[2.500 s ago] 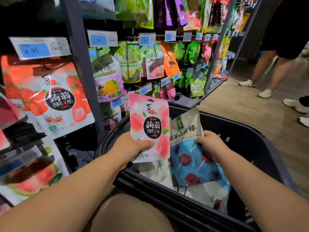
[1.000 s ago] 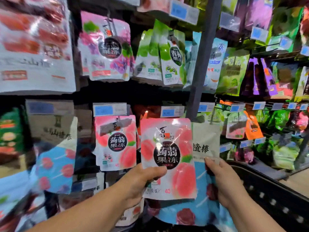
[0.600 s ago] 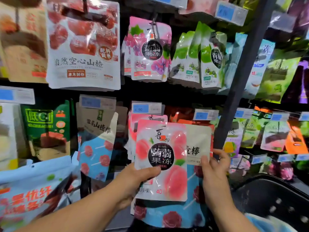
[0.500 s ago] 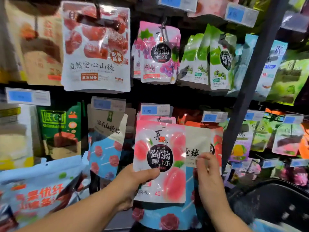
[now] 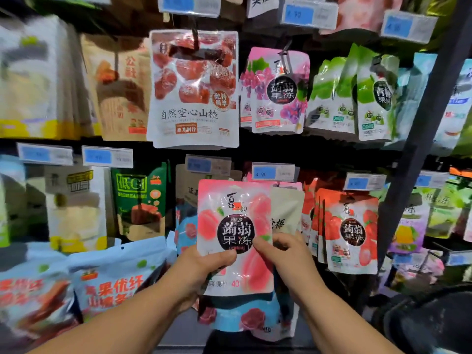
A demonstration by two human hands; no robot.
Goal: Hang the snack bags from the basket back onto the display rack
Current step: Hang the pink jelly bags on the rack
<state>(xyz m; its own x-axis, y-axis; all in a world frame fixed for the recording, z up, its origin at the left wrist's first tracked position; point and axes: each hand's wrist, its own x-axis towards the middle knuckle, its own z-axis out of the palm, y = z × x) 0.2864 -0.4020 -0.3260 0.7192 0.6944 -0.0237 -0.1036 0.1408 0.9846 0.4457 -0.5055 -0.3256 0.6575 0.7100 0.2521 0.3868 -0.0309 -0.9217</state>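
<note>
Left hand (image 5: 204, 267) gripping peach bag (image 5: 235, 226), thumb across front, right hand (image 5: 286, 259) curled on blue bag (image 5: 237, 325) behind.

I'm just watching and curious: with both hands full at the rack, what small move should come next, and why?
Probably lift the glossy pink peach-print jelly bag, gripped in the left hand, up toward the blue-and-white price tag, where a matching pink edge shows just below. The right hand holds the beige-and-blue plastic bag behind it, so that one likely waits.
</note>
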